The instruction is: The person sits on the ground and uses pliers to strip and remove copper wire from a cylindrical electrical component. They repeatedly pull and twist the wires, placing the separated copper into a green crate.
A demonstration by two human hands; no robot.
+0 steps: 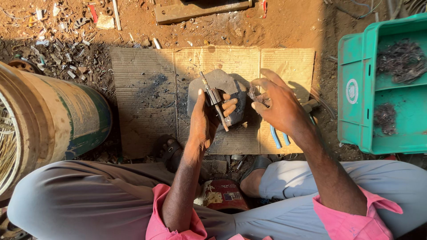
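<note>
1. Left hand (204,120), frame centre: fingers clenched round a small hammer (214,98), head over the grey stone (222,84).
2. Right hand (278,104), right of centre: fingers pinch a small glinting piece (254,93).

Head camera, looking straight down

It sits close above the left hand (205,119) and right hand (276,104), facing the cardboard sheet (147,89) beneath them.
</note>
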